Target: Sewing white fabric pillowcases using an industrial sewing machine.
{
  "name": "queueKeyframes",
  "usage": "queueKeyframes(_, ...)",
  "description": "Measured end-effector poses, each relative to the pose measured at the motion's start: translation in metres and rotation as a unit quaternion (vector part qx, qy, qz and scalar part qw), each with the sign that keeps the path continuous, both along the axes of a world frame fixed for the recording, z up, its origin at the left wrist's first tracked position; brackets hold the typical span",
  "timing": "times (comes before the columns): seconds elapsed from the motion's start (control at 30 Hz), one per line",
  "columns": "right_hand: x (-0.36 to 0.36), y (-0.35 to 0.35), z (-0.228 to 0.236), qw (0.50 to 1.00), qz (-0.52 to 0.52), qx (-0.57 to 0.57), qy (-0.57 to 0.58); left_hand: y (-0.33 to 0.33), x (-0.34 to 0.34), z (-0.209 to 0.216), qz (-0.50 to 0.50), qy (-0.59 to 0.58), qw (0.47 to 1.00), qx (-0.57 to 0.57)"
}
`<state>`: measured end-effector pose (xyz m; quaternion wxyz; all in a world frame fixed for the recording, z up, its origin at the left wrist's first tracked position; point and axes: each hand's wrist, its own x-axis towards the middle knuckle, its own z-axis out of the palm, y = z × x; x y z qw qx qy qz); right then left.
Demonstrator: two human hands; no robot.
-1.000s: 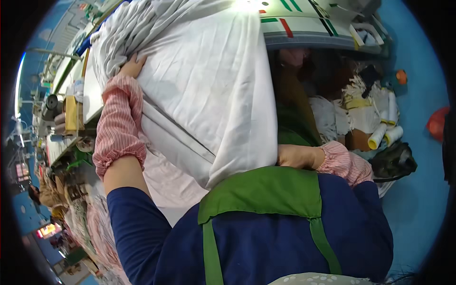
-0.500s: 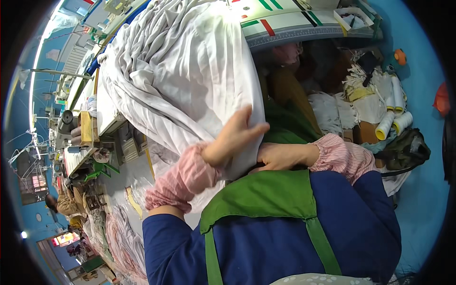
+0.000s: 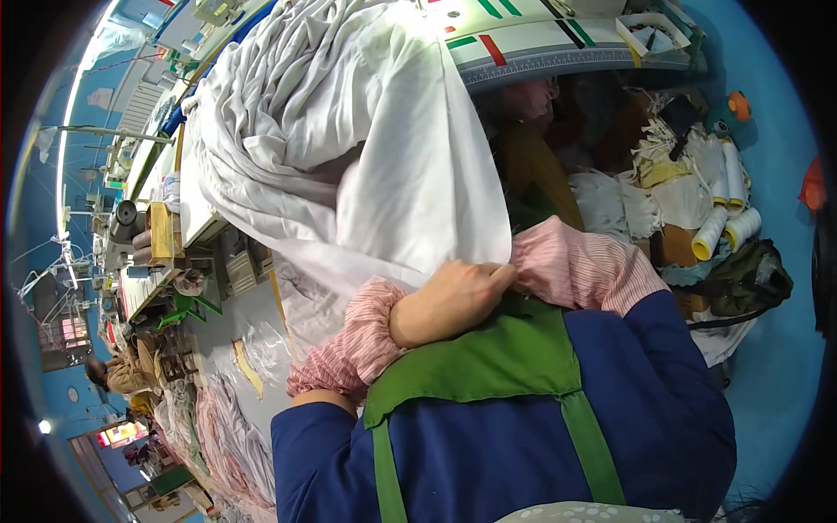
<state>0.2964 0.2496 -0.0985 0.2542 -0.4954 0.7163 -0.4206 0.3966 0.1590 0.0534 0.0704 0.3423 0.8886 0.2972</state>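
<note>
Blue walls [image 3: 776,383] frame a crowded sewing workroom, with a lit tube [image 3: 65,148] at ten o'clock and a seated person [image 3: 131,366] in brown near eight, above heaped fabric [image 3: 231,427] between seven and eight.

At one o'clock, a pale worktable [image 3: 540,54] carries strips of red, green and black and a ruler scale along its front edge; a small open box [image 3: 652,37] sits on it between one and two. White cloth [image 3: 410,174] lies bunched in deep folds from twelve to ten o'clock and drops in a smoother panel to the centre, just above the green apron [image 3: 479,357] of the worker, dressed in navy.

Fingers curled, the worker's left hand [image 3: 453,298] grips the cloth's lower edge just below centre, beside the cloth's right-hand corner. The right hand is hidden where its striped pink sleeve [image 3: 584,266], at three to four o'clock, meets the left hand; whether it grips anything cannot be told.

Pale fabric scraps [image 3: 680,196] lie between two and three o'clock, next to white thread cones [image 3: 725,228] with yellow bases and a dark green bag [image 3: 741,283] at three.
</note>
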Motion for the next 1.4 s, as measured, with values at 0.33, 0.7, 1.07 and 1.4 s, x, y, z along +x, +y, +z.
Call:
queueKeyframes(0.33, 0.017, 0.083, 0.063, 0.874, -0.354, -0.038, -0.332, -0.010, -0.011, -0.051, 0.007, -0.100, 0.995, 0.024)
queueKeyframes(0.7, 0.033, 0.087, 0.062, 0.908, -0.266, 0.067, -0.316, -0.054, -0.073, -0.086, -0.121, 0.140, 0.971, -0.154)
queueKeyframes(1.07, 0.042, 0.099, 0.067, 0.947, -0.250, -0.004, -0.202, -0.027, -0.046, -0.023, -0.144, 0.059, 0.988, -0.011)
queueKeyframes(1.4, 0.041, 0.105, 0.065, 0.954, -0.231, -0.042, -0.187, -0.039, -0.075, -0.051, -0.073, 0.095, 0.972, -0.202)
